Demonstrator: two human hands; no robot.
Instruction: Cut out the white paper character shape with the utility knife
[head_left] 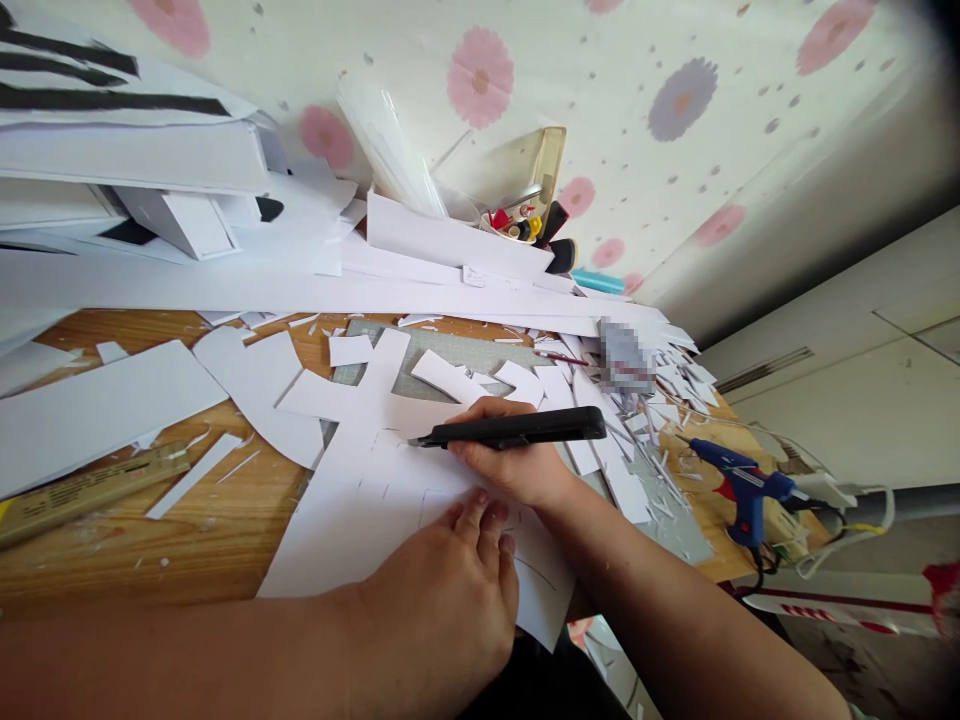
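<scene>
So the right hand [517, 465] has its grip wrapped round a black utility knife [540, 427], blade tip down at the pencil marks on a big white sheet [330, 530]. That sheet lies at the near edge of the table [191, 560], partly over the cutting mat [480, 352], with one corner poking out past the edge. The left hand's grip isn't clenched on anything; it's just pressing the sheet, fingers a bit bent.

Biggest worry imo: those left fingers are on the near side of the blade. Pull it back toward the body, slip, and it could run right at them. No ruler against the blade either, so a wobbly wrist could easily send it off the marks.

The sheet could also pivot, since only that one hand is bracing it and the overhanging corner might get bumped. Can't tell if any scraps [675, 385] are under it, but if so the cut might skip.

Oh, and the blue glue gun [750, 490] by the right edge: one elbow catching its cord could drag it off.
</scene>
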